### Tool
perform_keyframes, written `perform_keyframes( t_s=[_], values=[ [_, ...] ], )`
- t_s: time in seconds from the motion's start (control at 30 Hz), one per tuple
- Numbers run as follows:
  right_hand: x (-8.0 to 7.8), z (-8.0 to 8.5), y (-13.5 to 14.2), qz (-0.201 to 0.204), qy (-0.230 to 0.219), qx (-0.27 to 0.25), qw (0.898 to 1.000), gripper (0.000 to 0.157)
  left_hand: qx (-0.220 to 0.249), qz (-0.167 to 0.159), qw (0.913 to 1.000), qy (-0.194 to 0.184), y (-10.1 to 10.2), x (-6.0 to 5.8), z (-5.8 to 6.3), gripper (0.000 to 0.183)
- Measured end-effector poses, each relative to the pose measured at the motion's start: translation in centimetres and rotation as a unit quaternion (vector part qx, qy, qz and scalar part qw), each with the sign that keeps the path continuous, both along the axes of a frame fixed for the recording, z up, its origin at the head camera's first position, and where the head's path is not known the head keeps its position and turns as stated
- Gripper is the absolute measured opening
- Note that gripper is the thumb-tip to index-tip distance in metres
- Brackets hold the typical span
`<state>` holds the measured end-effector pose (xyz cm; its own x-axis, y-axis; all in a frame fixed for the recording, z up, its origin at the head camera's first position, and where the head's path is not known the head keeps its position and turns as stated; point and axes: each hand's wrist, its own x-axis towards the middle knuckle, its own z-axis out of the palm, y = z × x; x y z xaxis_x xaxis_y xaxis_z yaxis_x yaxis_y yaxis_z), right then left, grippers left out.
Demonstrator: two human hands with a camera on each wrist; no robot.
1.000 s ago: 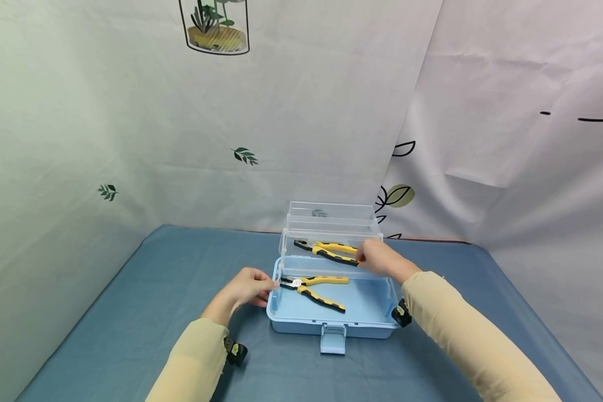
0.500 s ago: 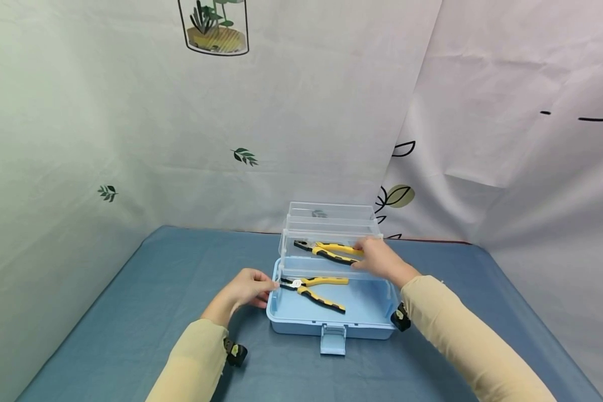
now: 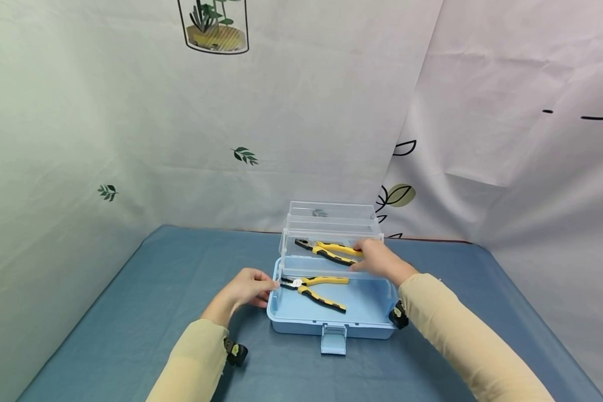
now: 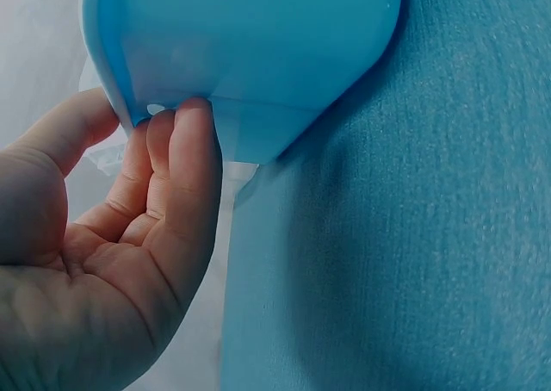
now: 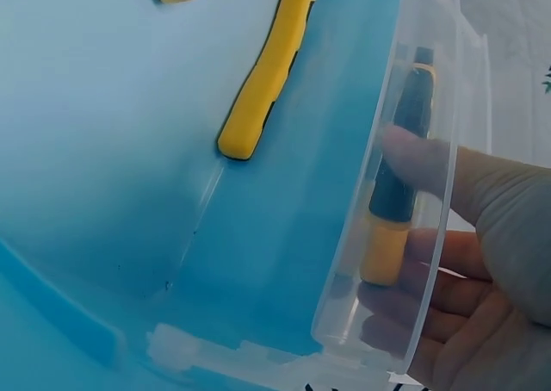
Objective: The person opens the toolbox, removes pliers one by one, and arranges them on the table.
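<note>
A light blue toolbox (image 3: 301, 327) stands with its clear plastic tray (image 3: 306, 272) raised at the back. My left hand (image 3: 246, 287) pinches the box's left rim; the left wrist view shows the thumb outside and fingertips against the blue wall (image 4: 258, 46). Inside the tray lie yellow-and-black pliers (image 3: 329, 256), their handles spread. My right hand (image 3: 379, 259) holds the handle ends between thumb and fingers. Through the clear wall in the right wrist view, the thumb lies across a dark handle (image 5: 400, 189). More yellow-and-black pliers (image 3: 321, 300) rest on the box floor, jaws apart.
A blue latch (image 3: 334, 340) hangs at the front of the box. The blue cloth-covered table (image 3: 191, 257) spreads around it. Patterned white fabric (image 3: 321, 123) hangs behind and along the sides.
My right hand has shifted slightly left along the handles of the tray pliers, its thumb and fingers now farther apart. Both pairs of pliers and my left hand have stayed in place.
</note>
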<state>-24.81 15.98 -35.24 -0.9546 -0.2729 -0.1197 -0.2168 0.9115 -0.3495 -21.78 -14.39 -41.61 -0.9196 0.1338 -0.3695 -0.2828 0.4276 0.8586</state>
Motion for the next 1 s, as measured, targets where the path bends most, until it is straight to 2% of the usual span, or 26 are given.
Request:
perform_keyframes(
  t_s=[0.17, 0.4, 0.7, 1.0],
  values=[
    [-0.2, 0.0, -0.1, 0.004, -0.009, 0.012, 1.0, 0.06, 0.002, -0.002, 1.0, 0.001, -0.1, 0.0, 0.0, 0.02],
    [-0.7, 0.0, -0.1, 0.02, -0.024, 0.008, 0.999, 0.042, 0.001, -0.001, 1.0, 0.0, 0.1, 0.0, 0.1, 0.019],
    [-0.7, 0.2, 0.5, 0.0, -0.023, -0.039, 0.999, 0.05, 0.001, -0.004, 1.0, -0.002, 0.1, 0.0, 0.2, 0.02],
    [-0.2, 1.1, 1.0, 0.019, -0.031, -0.058, 0.998, 0.052, 0.0, -0.003, 1.0, 0.001, 0.0, 0.0, 0.5, 0.019]
  ],
)
